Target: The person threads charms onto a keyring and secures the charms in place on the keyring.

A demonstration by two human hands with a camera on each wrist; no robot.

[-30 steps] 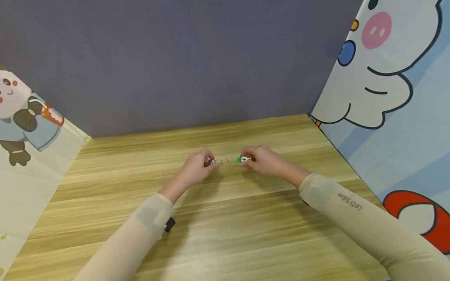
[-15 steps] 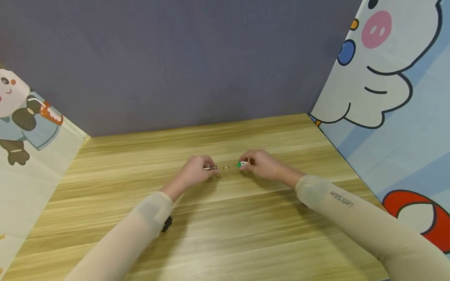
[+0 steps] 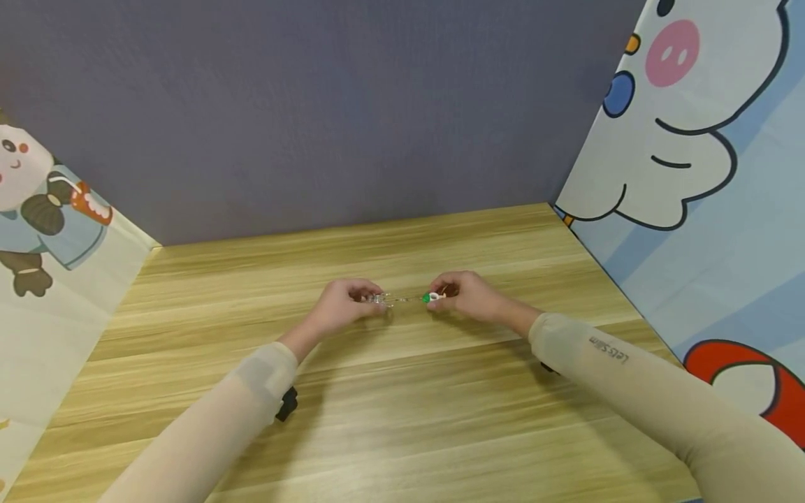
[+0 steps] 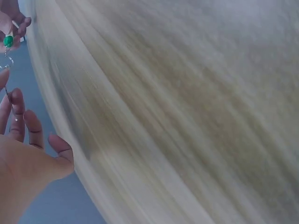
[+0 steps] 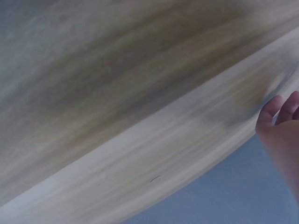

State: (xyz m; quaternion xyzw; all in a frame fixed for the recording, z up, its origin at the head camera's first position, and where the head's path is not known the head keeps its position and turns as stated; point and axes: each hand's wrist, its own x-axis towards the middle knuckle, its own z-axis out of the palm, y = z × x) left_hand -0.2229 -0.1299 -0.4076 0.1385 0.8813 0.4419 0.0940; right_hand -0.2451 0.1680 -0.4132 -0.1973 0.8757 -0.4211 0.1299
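In the head view a thin, glittering chain-like strand [image 3: 405, 300] stretches between my two hands above the wooden table. My right hand [image 3: 472, 297] pinches a small green and white charm [image 3: 432, 297] at one end of it. At the other end my left hand [image 3: 339, 307] grips a small clear or silvery piece [image 3: 377, 299] between thumb and fingers. The left wrist view has the green tip [image 4: 8, 41] near the upper left edge, above my left fingers [image 4: 33, 128]. Only part of my right hand [image 5: 282, 123] enters the right wrist view, where its held charm is hidden.
The wood-grain table [image 3: 402, 419] spreads under both forearms. A grey-purple panel [image 3: 327, 119] rises along its far edge. Printed cartoon panels stand at the left [image 3: 75, 307] and the right [image 3: 679, 279].
Both hands have come slightly nearer the body, and the left has drifted a little left. Its fingers have shifted on the strand's end, where a clear, silvery part now shows.
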